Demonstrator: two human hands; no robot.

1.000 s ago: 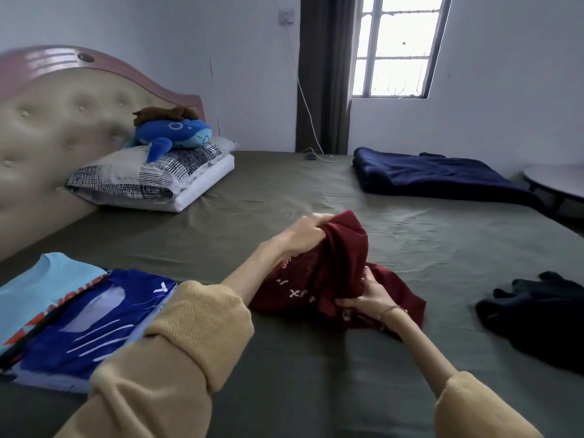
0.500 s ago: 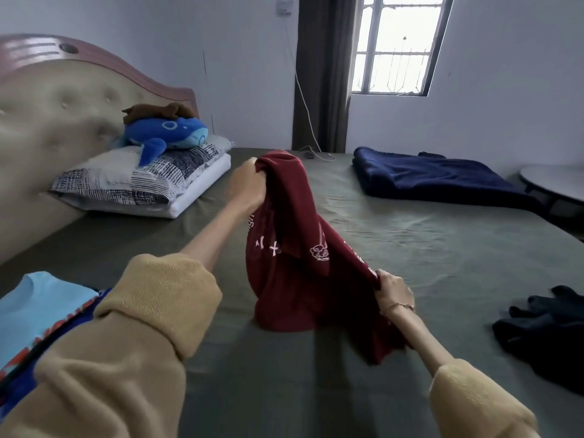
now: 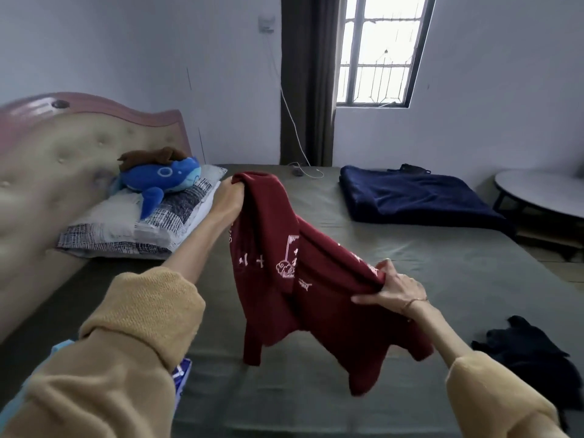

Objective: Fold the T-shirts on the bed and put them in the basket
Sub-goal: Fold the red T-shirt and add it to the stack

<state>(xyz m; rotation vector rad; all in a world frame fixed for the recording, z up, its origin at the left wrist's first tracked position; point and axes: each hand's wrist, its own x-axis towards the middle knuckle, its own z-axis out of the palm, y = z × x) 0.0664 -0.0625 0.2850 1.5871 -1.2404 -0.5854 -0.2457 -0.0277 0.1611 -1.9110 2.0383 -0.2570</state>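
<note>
the maroon t-shirt (image 3: 303,279) hangs in the air over the middle of the bed (image 3: 426,279), bunched and twisted, its lowest folds near the olive sheet or perhaps brushing it. to my eye the step here is opening it out so it can be laid flat for folding. doing that well probably means finding the two shoulder seams or the hem corners, pulling the hands well apart so the cloth hangs square, then lowering it print-side down on a bare stretch of sheet; as it is, the grips look to be on gathered fabric, so a shake alone might leave it twisted. the left hand (image 3: 228,197) is raised and reaching forward, fingers curled tight round a bunch of cloth at the top. the right hand (image 3: 392,287) sits lower and off to the side, palm down, fingers and thumb pinching a gathered edge. another dark garment (image 3: 531,352) lies crumpled at the right of the bed. no basket shows from here.
</note>
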